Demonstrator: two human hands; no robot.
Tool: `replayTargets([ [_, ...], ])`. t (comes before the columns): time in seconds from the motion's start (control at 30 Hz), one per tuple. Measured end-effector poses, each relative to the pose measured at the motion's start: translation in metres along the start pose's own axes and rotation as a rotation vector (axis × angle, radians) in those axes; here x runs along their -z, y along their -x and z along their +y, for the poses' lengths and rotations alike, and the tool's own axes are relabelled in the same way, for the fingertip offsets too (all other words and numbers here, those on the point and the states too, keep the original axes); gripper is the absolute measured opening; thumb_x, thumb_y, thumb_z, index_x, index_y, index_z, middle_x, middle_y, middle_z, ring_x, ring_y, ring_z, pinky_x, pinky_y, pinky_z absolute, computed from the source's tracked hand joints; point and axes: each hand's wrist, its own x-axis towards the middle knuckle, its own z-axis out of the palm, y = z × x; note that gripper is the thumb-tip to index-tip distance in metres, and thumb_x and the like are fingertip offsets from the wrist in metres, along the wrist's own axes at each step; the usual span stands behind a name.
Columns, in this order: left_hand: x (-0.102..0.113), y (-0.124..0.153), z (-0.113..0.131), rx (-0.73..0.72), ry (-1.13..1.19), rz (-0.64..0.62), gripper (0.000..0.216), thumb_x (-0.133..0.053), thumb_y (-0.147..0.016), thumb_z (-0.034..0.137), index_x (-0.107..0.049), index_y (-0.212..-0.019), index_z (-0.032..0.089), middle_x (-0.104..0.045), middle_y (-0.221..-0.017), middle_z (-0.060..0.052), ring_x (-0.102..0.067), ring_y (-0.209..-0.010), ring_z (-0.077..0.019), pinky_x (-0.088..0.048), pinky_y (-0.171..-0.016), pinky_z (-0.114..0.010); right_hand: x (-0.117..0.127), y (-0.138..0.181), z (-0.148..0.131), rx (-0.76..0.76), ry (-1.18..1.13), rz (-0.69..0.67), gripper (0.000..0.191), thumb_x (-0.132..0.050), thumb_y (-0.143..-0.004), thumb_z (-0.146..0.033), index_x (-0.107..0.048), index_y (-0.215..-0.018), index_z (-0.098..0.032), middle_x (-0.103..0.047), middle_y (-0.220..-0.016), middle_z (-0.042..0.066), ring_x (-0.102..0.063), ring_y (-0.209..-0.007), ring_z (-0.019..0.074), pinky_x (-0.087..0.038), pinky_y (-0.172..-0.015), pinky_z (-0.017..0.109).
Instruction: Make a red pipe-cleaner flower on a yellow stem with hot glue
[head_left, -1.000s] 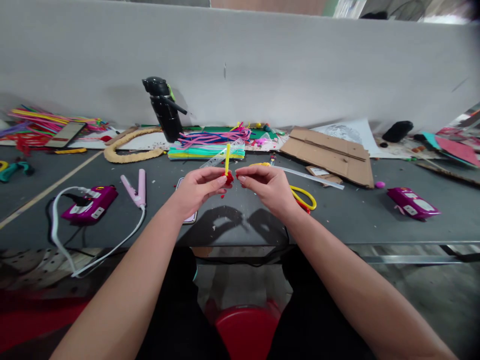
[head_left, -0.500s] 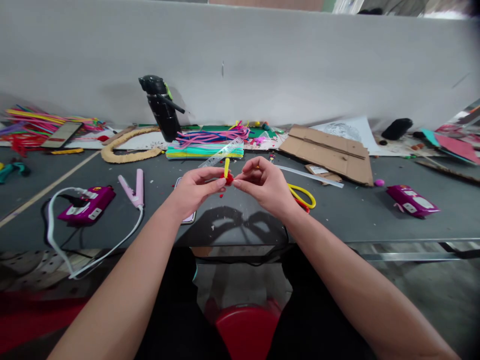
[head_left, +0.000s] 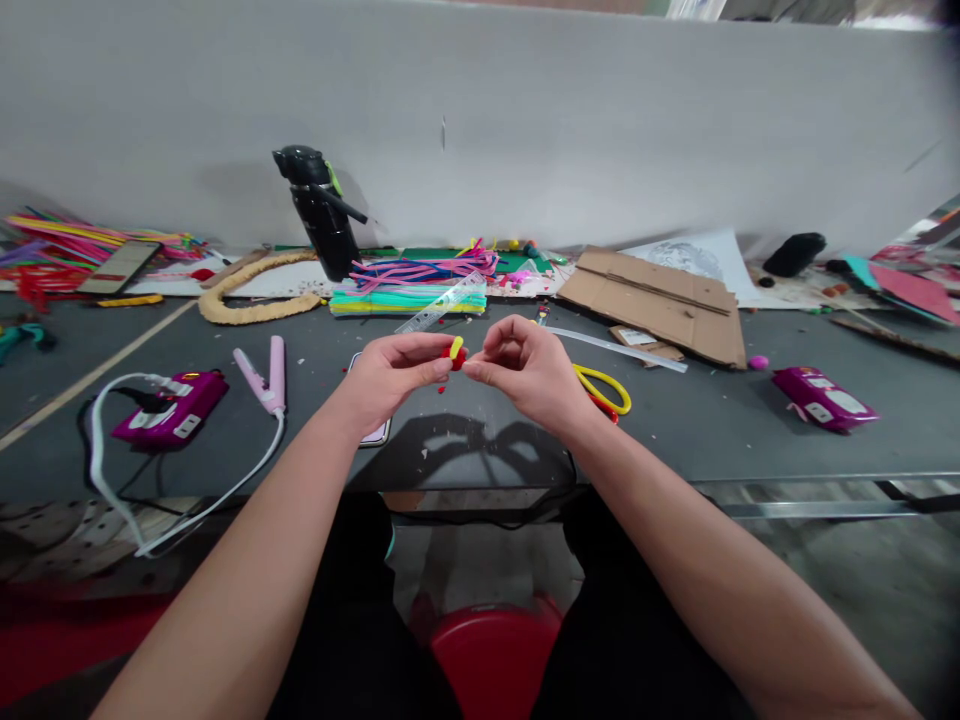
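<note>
Above the middle of the table, my left hand (head_left: 386, 380) pinches a small red fuzzy pipe cleaner piece (head_left: 458, 362) between thumb and fingers. A short yellow strip (head_left: 457, 346) sticks up from it, leaning to the right. My right hand (head_left: 529, 372) is closed in a pinch, its thumb and fingertip against the right side of the red piece. The fingers partly cover the piece. Behind the hands lie a clear ruler (head_left: 441, 305) and a bundle of pipe cleaners (head_left: 409, 300). Yellow-handled scissors (head_left: 607, 392) lie beside my right wrist, and a phone (head_left: 375, 435) is partly under my left hand.
A pink hair straightener (head_left: 271, 375) and a purple power strip (head_left: 174, 412) with cords stand left. A black bottle (head_left: 322, 215) is at the back. Cardboard (head_left: 656, 305) and another purple outlet block (head_left: 823, 400) are on the right. A wall (head_left: 480, 130) closes off the back.
The yellow strip stood upright and now looks shorter and tilted to the right. Both hands have stayed nearly in place, still at the red piece.
</note>
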Motion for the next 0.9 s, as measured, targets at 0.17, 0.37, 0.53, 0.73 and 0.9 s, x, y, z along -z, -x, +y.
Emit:
replayTargets([
  [0.17,0.0000,-0.0011,-0.0020,-0.002,-0.014,-0.003,0.041,-0.091,-0.070,0.033,-0.081,-0.108,0.021,-0.079,-0.113,-0.012,-0.074,-0.099,-0.0228,-0.057,-0.085,-0.031,-0.0004,0.0005,-0.0002,-0.002,-0.035,0.007,0.047,-0.090,-0.067,-0.043,-0.052,-0.086,-0.022,-0.071,-0.077,0.000,-0.069,-0.073,0.0159,-0.053,-0.071,0.031],
  [0.37,0.0008,-0.0014,-0.0038,0.003,0.006,0.041,0.039,-0.092,-0.069,0.031,-0.082,-0.104,0.021,-0.081,-0.105,-0.010,-0.074,-0.093,-0.0208,-0.058,-0.081,-0.030,-0.0004,0.0001,0.0010,-0.002,-0.116,0.018,0.049,-0.092,-0.065,-0.041,-0.052,-0.086,-0.022,-0.069,-0.075,-0.002,-0.068,-0.073,0.0159,-0.054,-0.073,0.031],
  [0.53,0.0021,-0.0030,-0.0060,-0.013,-0.021,0.047,0.037,-0.093,-0.067,0.032,-0.084,-0.101,0.022,-0.081,-0.102,-0.009,-0.074,-0.089,-0.0204,-0.058,-0.083,-0.031,-0.0002,-0.0005,0.0040,-0.015,-0.063,0.032,0.050,-0.091,-0.066,-0.046,-0.051,-0.086,-0.022,-0.068,-0.075,-0.002,-0.067,-0.070,0.0158,-0.053,-0.069,0.031],
  [0.73,0.0015,-0.0041,-0.0071,-0.022,-0.007,0.055,0.036,-0.094,-0.064,0.032,-0.084,-0.098,0.023,-0.081,-0.100,-0.009,-0.074,-0.089,-0.0212,-0.057,-0.085,-0.032,-0.0017,0.0003,0.0043,-0.016,-0.039,0.038,0.050,-0.091,-0.065,-0.045,-0.050,-0.084,-0.022,-0.068,-0.074,-0.001,-0.065,-0.068,0.0145,-0.051,-0.065,0.029],
  [0.9,-0.0004,-0.0037,-0.0068,-0.019,0.002,0.058,0.036,-0.094,-0.063,0.033,-0.084,-0.096,0.022,-0.081,-0.095,-0.009,-0.073,-0.085,-0.0220,-0.058,-0.081,-0.034,-0.0009,0.0008,0.0026,-0.049,-0.063,0.000,0.050,-0.090,-0.066,-0.046,-0.051,-0.084,-0.022,-0.068,-0.074,-0.002,-0.066,-0.070,0.0141,-0.052,-0.068,0.029],
])
